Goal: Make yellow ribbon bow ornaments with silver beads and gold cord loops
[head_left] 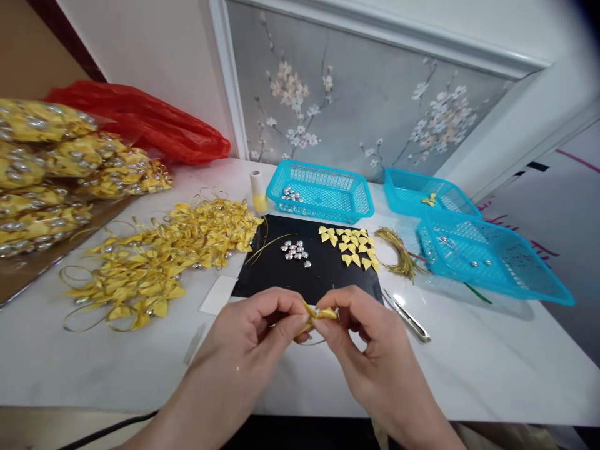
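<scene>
– Starting at the black mat [268,275], see what nearest?

– See the left hand [255,331] and the right hand [364,331] close together, just in front of its near edge.

– Find the fingers wide, or holding something?

– Holding. Find thumb and forefinger of each hand pinched narrow on a small folded yellow ribbon [327,313], in front of the mat. Notice a thin cord looping under it. Cannot tell how it ties on, with fingertips covering most.

– And beside the mat, near the hands?

– To its left, spot a white card [218,295]; to its right, a slim metal tool [409,319] on the bench [469,381].

– On the mat itself?

– See silver beads [294,252] around the middle and yellow bows [347,239] in rows toward the right.

– Farther out?

– Right of the mat, note a bundle of golden cord [404,261]; left, a heap of yellow ribbon pieces [187,240]. Behind it, see a blue basket [323,212] with more beads inside, then, beyond everything, a flowered panel [351,81].
</scene>
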{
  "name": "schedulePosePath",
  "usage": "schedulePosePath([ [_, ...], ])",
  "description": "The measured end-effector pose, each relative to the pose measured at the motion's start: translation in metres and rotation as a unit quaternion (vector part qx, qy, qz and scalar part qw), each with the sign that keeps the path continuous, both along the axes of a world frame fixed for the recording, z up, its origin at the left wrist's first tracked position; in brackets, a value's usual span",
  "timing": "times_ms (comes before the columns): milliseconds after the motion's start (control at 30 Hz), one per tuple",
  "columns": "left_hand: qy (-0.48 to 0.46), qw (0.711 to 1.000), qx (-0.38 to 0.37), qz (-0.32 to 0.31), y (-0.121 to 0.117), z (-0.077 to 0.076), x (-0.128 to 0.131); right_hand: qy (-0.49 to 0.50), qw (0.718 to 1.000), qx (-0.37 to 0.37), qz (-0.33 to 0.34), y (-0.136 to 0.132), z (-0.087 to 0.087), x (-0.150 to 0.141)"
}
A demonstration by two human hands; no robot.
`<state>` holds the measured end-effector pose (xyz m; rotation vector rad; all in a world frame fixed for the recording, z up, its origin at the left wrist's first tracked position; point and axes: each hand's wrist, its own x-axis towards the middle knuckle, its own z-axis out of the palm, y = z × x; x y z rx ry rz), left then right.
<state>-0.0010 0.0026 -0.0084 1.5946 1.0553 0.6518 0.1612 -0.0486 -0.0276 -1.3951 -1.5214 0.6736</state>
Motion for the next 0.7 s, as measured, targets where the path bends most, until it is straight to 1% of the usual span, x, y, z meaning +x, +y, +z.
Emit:
schedulePosePath([
  [67, -0.001, 1.0, 0.022, -0.012, -0.001, 0.0, -0.001, 0.021, 0.999, -0.019, 0.015, 0.0, 0.001, 0.0],
  [100, 0.0, 0.999, 0.045, -0.017, -0.002, -0.001, -0.002, 0.036, 0.999, -0.03, 0.017, 0.001, 0.002, 0.0],
  [167, 0.016, 0.993, 0.115, -0.017, -0.003, -0.002, -0.003, 0.065, 0.996, -0.051, 0.021, 0.001, 0.003, 0.001],
  [267, 0.056, 0.972, 0.226, -0.007, -0.005, -0.005, -0.006, 0.094, 0.992, -0.073, 0.034, 0.002, 0.005, 0.003],
  [367, 0.084, 0.952, 0.296, 0.005, -0.006, -0.008, -0.007, 0.098, 0.991, -0.083, 0.04, 0.002, 0.005, 0.004],
  [467, 0.096, 0.942, 0.321, 0.01, -0.006, -0.009, -0.008, 0.1, 0.99, -0.093, 0.043, 0.003, 0.005, 0.004],
  [700, 0.1, 0.938, 0.331, -0.007, -0.002, -0.008, -0.011, 0.112, 0.986, -0.111, 0.055, 0.005, 0.006, 0.005],
])
